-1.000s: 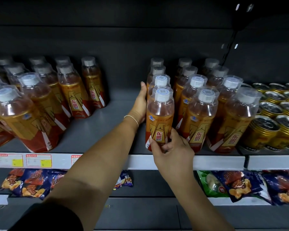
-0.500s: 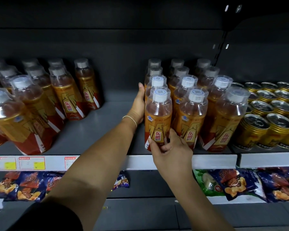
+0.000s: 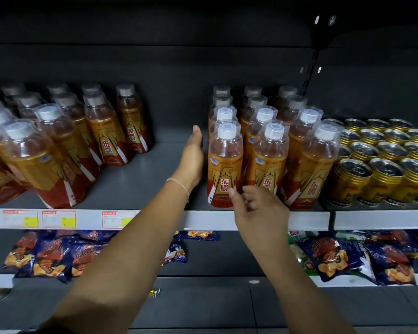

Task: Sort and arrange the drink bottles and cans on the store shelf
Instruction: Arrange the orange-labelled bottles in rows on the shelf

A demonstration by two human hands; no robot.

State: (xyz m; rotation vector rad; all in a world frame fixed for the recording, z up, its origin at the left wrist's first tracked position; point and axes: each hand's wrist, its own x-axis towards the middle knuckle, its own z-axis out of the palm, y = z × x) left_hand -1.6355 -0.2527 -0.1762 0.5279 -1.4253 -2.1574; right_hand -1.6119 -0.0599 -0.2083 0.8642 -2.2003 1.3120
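A: Task thing first, quick.
B: The front bottle (image 3: 225, 165) has an orange label and a white cap. It stands upright at the front edge of the shelf (image 3: 135, 184). It's the front-left corner of a block (image 3: 270, 150) of the same bottles, three columns packed tight behind it and to its right.
A: Grips?
B: Both are bare hands. The right grip (image 3: 258, 210) is low in front of the front bottle, fingers loosely curled and wrapped round nothing. Its thumb tip overlaps the label, but I can't tell if it makes contact. The left grip (image 3: 193, 160) is flat with fingers straight, edge-on just left of the front bottle and reaching back past it. Whether it touches or sits a hair apart, I can't tell. There's a thin bracelet (image 3: 179, 183) on that wrist.
A: Further out?
B: Gold cans (image 3: 381, 169) stand upright in packed rows right of the front bottle, beyond the block. A second bottle group (image 3: 58, 145) sits well left of it, with bare shelf between. Price tags (image 3: 58, 219) are on the shelf's front strip, below and left of the front bottle. Snack bags (image 3: 328, 256) lie on the lower shelf (image 3: 215, 259) beneath it, out to both sides.
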